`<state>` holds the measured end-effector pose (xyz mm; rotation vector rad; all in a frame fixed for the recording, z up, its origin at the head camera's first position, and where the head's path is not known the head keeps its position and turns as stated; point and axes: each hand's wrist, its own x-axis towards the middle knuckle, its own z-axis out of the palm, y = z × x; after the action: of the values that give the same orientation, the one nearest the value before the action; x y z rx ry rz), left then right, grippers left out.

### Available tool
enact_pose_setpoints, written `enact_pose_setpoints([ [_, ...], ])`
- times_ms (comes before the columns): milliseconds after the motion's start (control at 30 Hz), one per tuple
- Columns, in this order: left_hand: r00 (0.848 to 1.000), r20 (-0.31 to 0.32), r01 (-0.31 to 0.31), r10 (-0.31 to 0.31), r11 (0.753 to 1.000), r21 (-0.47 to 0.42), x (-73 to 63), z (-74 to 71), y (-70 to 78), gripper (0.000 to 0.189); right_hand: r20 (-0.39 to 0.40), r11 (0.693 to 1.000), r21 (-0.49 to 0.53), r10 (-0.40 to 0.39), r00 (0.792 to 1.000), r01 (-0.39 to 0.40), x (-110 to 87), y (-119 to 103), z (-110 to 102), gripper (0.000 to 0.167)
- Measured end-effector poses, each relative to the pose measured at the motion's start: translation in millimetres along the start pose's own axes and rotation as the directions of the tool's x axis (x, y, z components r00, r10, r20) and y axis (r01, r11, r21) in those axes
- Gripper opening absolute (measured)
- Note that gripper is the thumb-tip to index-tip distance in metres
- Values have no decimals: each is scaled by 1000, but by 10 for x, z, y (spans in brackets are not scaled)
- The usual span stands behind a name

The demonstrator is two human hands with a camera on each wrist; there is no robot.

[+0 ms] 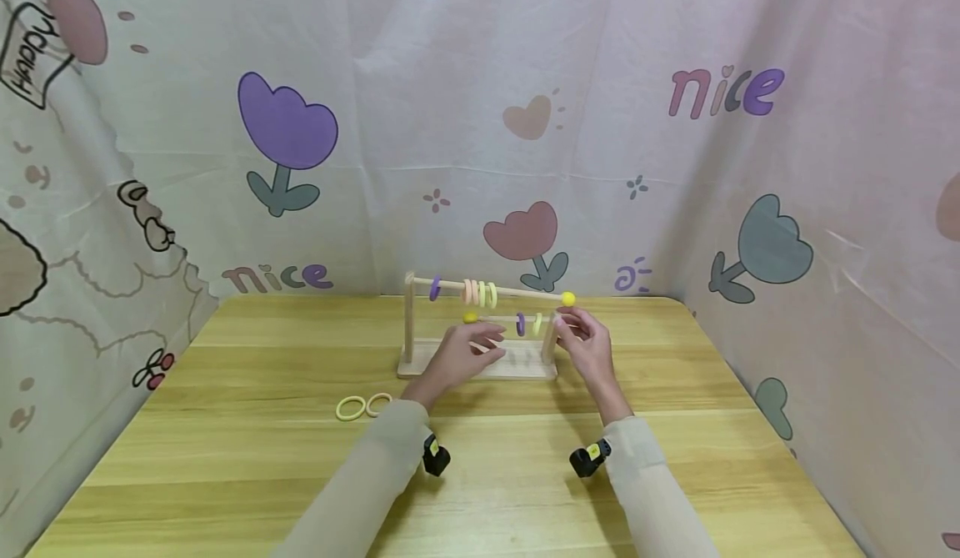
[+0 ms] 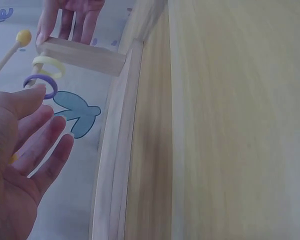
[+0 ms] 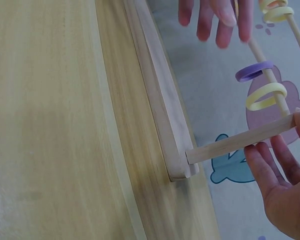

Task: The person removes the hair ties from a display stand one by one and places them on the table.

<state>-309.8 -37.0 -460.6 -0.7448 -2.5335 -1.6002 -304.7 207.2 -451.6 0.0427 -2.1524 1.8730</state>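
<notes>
A wooden ring rack stands on the table, with its flat base (image 1: 517, 369), a tall post (image 1: 408, 324) and a shorter post (image 3: 240, 142). My right hand (image 1: 588, 348) pinches the top of the shorter post, thumb on one side and fingertips on the other. On the lower rod hang a purple ring (image 3: 254, 71) and a pale yellow ring (image 1: 537, 324). My left hand (image 1: 461, 354) hovers by this rod's yellow ball end (image 1: 470, 318), fingers loosely bent and holding nothing. Its thumb overlaps the purple ring in the left wrist view.
The upper rod (image 1: 525, 293) carries a purple ring (image 1: 435, 289) and several pink and pale yellow rings, ending in a yellow ball (image 1: 568, 299). A yellow ring (image 1: 338, 412) and a peach ring (image 1: 380, 394) lie on the table, left of the rack. A printed curtain (image 1: 450, 124) hangs behind.
</notes>
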Motion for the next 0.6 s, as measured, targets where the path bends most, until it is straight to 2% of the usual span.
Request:
enact_pose_setpoints([
  [233, 999, 30, 12, -12, 1000, -2, 93, 97, 38, 37, 2, 1000, 3, -1, 1000, 1, -1, -16, 1, 32],
  [600, 998, 52, -41, 39, 999, 34, 232, 241, 87, 33, 0, 1000, 7, 5, 1000, -5, -8, -14, 5, 31],
])
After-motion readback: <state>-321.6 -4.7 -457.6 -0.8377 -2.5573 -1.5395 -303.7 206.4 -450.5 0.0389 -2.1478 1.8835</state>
